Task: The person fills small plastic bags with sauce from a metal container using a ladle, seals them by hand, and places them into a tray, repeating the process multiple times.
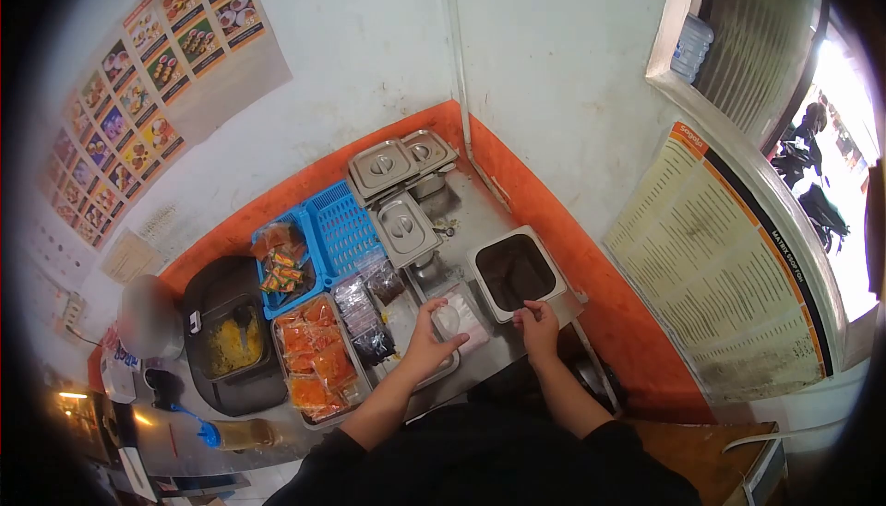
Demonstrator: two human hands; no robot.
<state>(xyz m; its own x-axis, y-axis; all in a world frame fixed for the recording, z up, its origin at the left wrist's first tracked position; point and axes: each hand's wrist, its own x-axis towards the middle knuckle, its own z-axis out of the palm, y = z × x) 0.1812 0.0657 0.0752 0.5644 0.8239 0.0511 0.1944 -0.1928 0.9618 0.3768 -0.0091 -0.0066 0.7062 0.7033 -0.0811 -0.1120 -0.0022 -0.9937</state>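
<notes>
My left hand [429,347] curves its thumb and fingers around a small, pale, round cup [448,321], above a stack of white packets [472,326]. Its contents are too small to make out. My right hand [540,331] has its fingertips pinched together at the front edge of a deep steel container [551,302]. Whatever lies between those fingertips is hidden. The container stands uncovered, and its inside is dark brown. Left of my left hand, a tray [445,369] sits partly under my wrist, beside dark bagged packets [362,317].
Lidded steel pans [406,229] stand at the back. Blue baskets [343,229], one with sachets, sit beside a tray of orange bagged food [316,358]. Further left are a black tub [205,340] with yellow food and a blue-capped bottle [238,434]. An orange-banded wall [563,271] borders the counter.
</notes>
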